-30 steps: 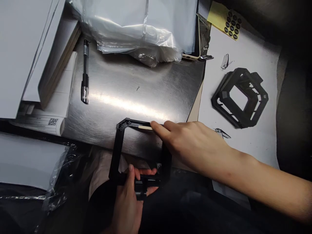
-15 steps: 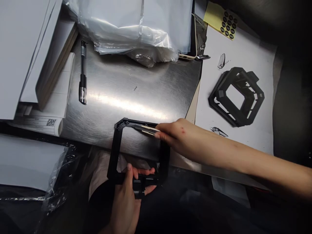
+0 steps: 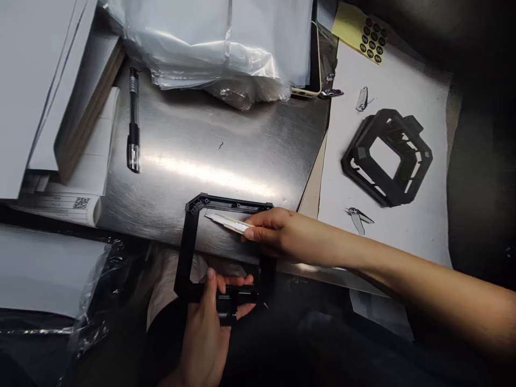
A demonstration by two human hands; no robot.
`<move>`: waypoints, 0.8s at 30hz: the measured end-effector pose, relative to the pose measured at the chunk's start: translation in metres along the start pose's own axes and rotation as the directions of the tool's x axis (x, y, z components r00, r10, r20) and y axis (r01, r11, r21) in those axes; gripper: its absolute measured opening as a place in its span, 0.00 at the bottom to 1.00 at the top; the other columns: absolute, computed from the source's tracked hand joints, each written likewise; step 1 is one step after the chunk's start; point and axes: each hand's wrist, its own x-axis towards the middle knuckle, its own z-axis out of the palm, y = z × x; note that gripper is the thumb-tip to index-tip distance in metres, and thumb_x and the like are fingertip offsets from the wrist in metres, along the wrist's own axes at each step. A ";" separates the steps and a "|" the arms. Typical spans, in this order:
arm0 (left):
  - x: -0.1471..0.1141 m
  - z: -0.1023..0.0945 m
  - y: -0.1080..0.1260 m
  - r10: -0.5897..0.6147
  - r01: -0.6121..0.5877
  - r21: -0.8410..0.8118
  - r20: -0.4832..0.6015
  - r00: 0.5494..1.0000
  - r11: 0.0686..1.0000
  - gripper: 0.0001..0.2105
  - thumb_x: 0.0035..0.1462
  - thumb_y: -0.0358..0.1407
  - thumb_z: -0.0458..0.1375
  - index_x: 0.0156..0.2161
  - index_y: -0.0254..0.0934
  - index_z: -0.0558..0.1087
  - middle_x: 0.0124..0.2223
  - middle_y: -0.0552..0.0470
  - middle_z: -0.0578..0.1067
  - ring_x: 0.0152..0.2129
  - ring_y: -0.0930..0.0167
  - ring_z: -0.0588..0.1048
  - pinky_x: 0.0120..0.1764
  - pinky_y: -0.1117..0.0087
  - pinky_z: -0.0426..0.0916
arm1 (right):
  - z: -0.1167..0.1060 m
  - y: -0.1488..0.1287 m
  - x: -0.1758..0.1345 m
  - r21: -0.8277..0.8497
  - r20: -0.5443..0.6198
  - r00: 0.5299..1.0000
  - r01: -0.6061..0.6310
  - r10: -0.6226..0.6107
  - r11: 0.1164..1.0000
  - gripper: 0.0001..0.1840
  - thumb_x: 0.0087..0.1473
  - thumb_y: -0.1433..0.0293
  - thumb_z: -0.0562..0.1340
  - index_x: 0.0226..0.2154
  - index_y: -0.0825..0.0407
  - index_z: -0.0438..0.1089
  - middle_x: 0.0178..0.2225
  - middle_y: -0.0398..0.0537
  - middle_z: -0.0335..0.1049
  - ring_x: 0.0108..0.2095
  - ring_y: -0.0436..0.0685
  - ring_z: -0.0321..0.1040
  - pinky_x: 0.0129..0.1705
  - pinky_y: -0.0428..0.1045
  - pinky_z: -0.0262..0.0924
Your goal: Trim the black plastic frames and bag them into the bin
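A black plastic frame (image 3: 186, 244), squarish with cut corners, is gripped along its lower edge by my left hand (image 3: 205, 328). The left thumb lies on top and the fingers curl around from beneath. My right hand (image 3: 274, 234) pinches a slim, pale utility knife (image 3: 229, 222) between thumb and fingers. Its blade points left, over the frame's opening and just below the upper bar. The right hand covers part of the frame's right side. Another black plastic frame (image 3: 366, 180), deeper in shape, rests on white paper at the right.
Stacked clear plastic bags (image 3: 226, 59) lie at the back of the metal table (image 3: 181, 134), beside a phone (image 3: 315, 59). A black pen (image 3: 133, 118) and paper stacks (image 3: 44, 80) are at left. Yellow sticker sheet (image 3: 352, 27) and small clear pieces (image 3: 357, 219) lie on the white paper (image 3: 419, 236).
My right hand has drawn the knife down and slightly left, away from the frame's upper bar, and its blade now shows broadside. The left hand keeps its hold on the frame.
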 end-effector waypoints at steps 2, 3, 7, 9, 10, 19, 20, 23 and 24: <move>0.001 -0.001 -0.001 0.017 -0.017 -0.008 0.004 1.000 1.000 0.17 0.50 0.46 0.49 0.20 0.35 0.64 0.26 0.52 0.74 0.37 0.60 0.73 0.36 0.57 0.70 | 0.003 -0.002 -0.002 -0.081 0.027 0.997 0.080 -0.078 0.993 0.12 0.53 0.70 0.49 0.21 0.54 0.59 0.18 0.38 0.54 0.19 0.45 0.51 0.20 0.42 0.48; 0.001 -0.001 -0.002 0.025 -0.025 -0.015 0.003 1.000 1.000 0.17 0.50 0.46 0.49 0.19 0.35 0.64 0.26 0.52 0.74 0.37 0.60 0.73 0.35 0.57 0.70 | 0.004 -0.003 -0.004 -0.126 0.022 0.993 0.117 -0.115 0.985 0.12 0.53 0.70 0.49 0.23 0.54 0.62 0.20 0.39 0.58 0.21 0.46 0.54 0.22 0.42 0.50; 0.002 -0.002 -0.002 0.025 -0.025 -0.030 0.014 1.000 0.999 0.17 0.50 0.46 0.50 0.20 0.35 0.64 0.26 0.52 0.75 0.37 0.60 0.73 0.35 0.57 0.70 | -0.003 -0.001 -0.014 -0.371 -0.232 0.930 0.186 -0.285 0.910 0.12 0.55 0.68 0.49 0.30 0.51 0.66 0.23 0.41 0.63 0.24 0.48 0.59 0.25 0.44 0.53; 0.001 -0.002 -0.001 0.010 -0.009 -0.028 0.025 1.000 1.000 0.17 0.50 0.46 0.50 0.20 0.35 0.64 0.27 0.52 0.75 0.38 0.60 0.72 0.37 0.57 0.70 | -0.012 0.007 -0.013 -0.556 -0.448 0.795 0.111 -0.409 0.824 0.13 0.55 0.67 0.49 0.36 0.51 0.66 0.25 0.44 0.63 0.25 0.50 0.59 0.27 0.46 0.54; 0.001 -0.002 -0.001 0.002 -0.002 -0.027 0.023 1.000 1.000 0.17 0.50 0.46 0.50 0.20 0.34 0.65 0.27 0.51 0.75 0.38 0.60 0.72 0.37 0.56 0.70 | -0.016 0.012 -0.010 -0.641 -0.517 0.711 0.048 -0.477 0.766 0.13 0.55 0.67 0.49 0.39 0.52 0.65 0.27 0.46 0.63 0.26 0.51 0.59 0.28 0.47 0.54; 0.002 -0.003 -0.002 0.020 -0.020 -0.022 0.006 1.000 1.000 0.17 0.49 0.46 0.50 0.20 0.35 0.64 0.27 0.51 0.75 0.37 0.60 0.73 0.35 0.58 0.70 | 0.019 0.001 0.034 -0.916 -0.342 0.484 0.019 -0.806 0.400 0.09 0.53 0.70 0.52 0.32 0.54 0.67 0.32 0.48 0.64 0.33 0.56 0.53 0.34 0.51 0.48; 0.003 -0.003 -0.002 0.028 -0.028 -0.019 0.004 1.000 0.999 0.17 0.49 0.46 0.50 0.20 0.35 0.64 0.27 0.51 0.75 0.37 0.60 0.73 0.35 0.57 0.70 | 0.023 -0.002 0.038 -0.926 -0.323 0.484 0.015 -0.813 0.377 0.09 0.53 0.71 0.52 0.30 0.55 0.67 0.31 0.48 0.64 0.32 0.55 0.52 0.32 0.51 0.47; 0.004 -0.003 -0.003 0.040 -0.040 -0.020 0.000 0.999 0.999 0.16 0.48 0.46 0.51 0.20 0.35 0.64 0.27 0.50 0.75 0.37 0.59 0.73 0.36 0.56 0.69 | 0.027 -0.003 0.046 -0.955 -0.269 0.432 -0.007 -0.861 0.295 0.10 0.52 0.76 0.52 0.24 0.54 0.66 0.28 0.47 0.64 0.31 0.55 0.52 0.31 0.51 0.43; 0.004 -0.003 -0.003 0.043 -0.043 -0.022 -0.001 0.999 0.999 0.16 0.48 0.46 0.51 0.20 0.35 0.64 0.27 0.50 0.75 0.36 0.59 0.73 0.36 0.55 0.69 | 0.027 -0.002 0.049 -0.960 -0.257 0.418 -0.010 -0.872 0.278 0.10 0.51 0.77 0.52 0.23 0.54 0.66 0.27 0.46 0.64 0.31 0.55 0.52 0.31 0.51 0.43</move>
